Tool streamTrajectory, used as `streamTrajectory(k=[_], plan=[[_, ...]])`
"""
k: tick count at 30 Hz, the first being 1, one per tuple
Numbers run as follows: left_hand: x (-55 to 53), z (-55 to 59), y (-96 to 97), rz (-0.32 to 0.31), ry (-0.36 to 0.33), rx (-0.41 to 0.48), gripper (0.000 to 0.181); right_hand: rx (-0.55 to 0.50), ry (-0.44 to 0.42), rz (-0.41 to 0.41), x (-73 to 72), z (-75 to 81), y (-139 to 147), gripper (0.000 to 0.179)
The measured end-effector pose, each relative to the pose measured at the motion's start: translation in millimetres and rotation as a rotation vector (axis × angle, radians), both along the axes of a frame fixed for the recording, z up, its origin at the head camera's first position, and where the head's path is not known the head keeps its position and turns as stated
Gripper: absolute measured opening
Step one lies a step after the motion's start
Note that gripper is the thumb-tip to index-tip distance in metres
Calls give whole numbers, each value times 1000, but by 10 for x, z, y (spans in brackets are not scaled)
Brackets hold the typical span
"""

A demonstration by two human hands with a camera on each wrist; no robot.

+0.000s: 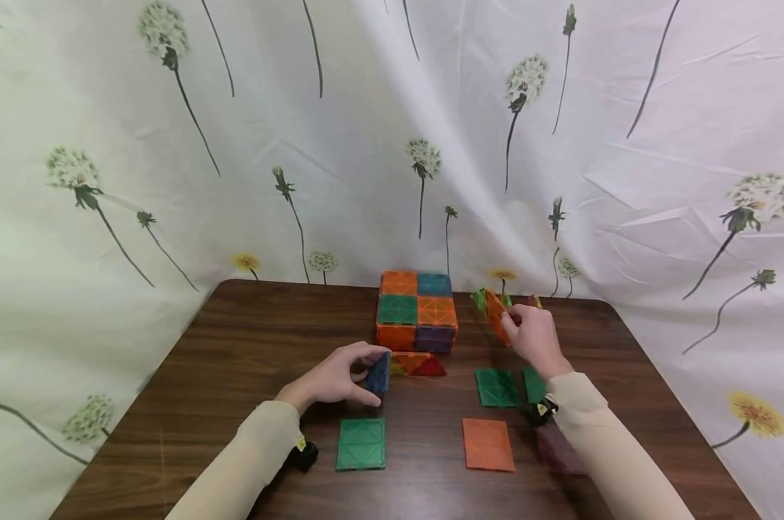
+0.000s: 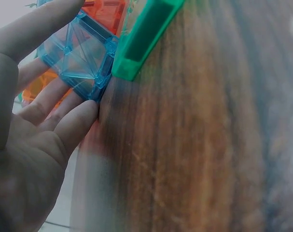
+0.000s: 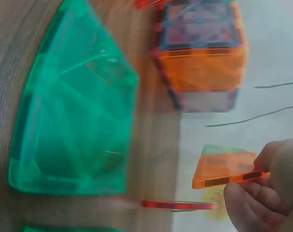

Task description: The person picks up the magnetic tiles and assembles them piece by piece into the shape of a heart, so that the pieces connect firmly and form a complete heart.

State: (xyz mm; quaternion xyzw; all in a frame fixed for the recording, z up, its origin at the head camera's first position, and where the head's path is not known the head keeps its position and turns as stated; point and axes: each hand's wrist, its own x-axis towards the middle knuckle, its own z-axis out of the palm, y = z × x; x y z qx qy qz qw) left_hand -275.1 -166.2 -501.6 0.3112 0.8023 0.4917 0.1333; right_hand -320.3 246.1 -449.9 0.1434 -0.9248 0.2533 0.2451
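My left hand [image 1: 337,373] holds a translucent blue magnetic tile [image 1: 378,375] on edge between thumb and fingers, left of centre. In the left wrist view the fingertips lie along the blue tile [image 2: 83,58], near the edge of a green tile [image 2: 145,41]. At the back right, my right hand [image 1: 536,338] pinches an orange magnetic tile [image 1: 495,312] by its edge. That orange tile [image 3: 223,169] shows raised off the table in the right wrist view. Between the hands and farther back stands a box of coloured square tiles [image 1: 398,309]; red, orange and yellow triangles [image 1: 418,363] are in front of it.
On the dark wooden table [image 1: 248,339], a green square [image 1: 361,444] lies at front left and an orange square [image 1: 488,445] at front right. Another green square [image 1: 497,388] lies behind that one. A purple tile [image 1: 557,449] is partly under the right forearm. Behind hangs a flowered curtain [image 1: 365,180].
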Motion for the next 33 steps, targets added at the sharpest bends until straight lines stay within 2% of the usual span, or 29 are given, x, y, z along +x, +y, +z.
streamTrajectory(k=[8,11,14,17,21,26,33], plan=[[-14,49,-4,15,33,-12,80,-60,133,84,256,301,102,13],[-14,59,-6,19,51,-12,81,-51,178,120,350,371,130,11],[-17,57,-12,29,66,-14,81,-51,195,189,433,400,152,9],[-21,42,-17,33,67,-18,81,-51,198,286,495,376,169,5],[-27,27,-17,31,65,-17,80,-68,180,464,523,299,169,17],[-32,25,-6,28,64,-9,81,-77,101,692,536,173,105,26],[-37,33,20,24,62,-28,83,17,-43,828,583,-9,-74,15]])
